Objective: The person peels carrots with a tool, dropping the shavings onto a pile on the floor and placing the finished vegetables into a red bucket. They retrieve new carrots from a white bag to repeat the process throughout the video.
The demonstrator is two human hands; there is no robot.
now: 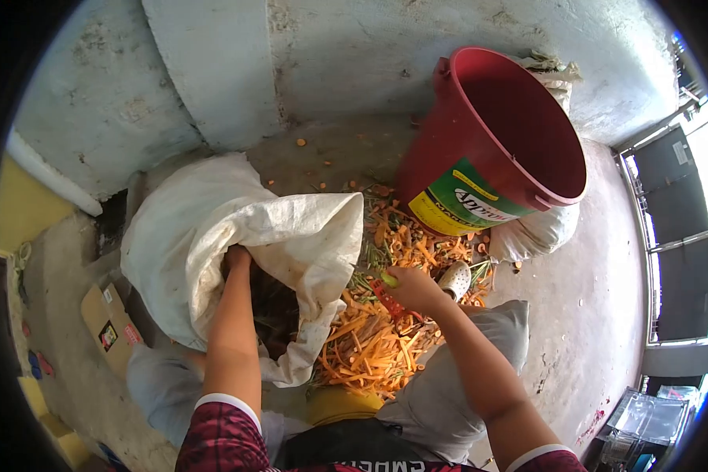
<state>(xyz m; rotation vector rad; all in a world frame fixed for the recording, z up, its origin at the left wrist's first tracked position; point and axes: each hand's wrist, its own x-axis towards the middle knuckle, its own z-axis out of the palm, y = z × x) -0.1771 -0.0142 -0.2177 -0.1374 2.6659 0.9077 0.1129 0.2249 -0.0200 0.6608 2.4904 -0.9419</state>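
Observation:
My left hand [237, 256] reaches into the mouth of a large white woven sack [189, 189]; its fingers are hidden inside. The sack leans over with its rim folded back and a dark interior. My right hand [418, 289] is closed around a small tool with a yellow-green handle [389, 278], whose working end I cannot make out. Just below that hand is a red piece with holes [392, 302], partly hidden. Beneath and between the hands lies a heap of orange peelings [370, 350], looking like carrot strips with some green bits.
A tall red bucket [440, 149] with a green and yellow label tilts beyond the heap. Behind it rests a filled white sack [536, 234]. A pale clog with holes [455, 280] sits among the peelings. Flattened cardboard [106, 322] lies at left, and clear plastic crates [649, 417] stand at right.

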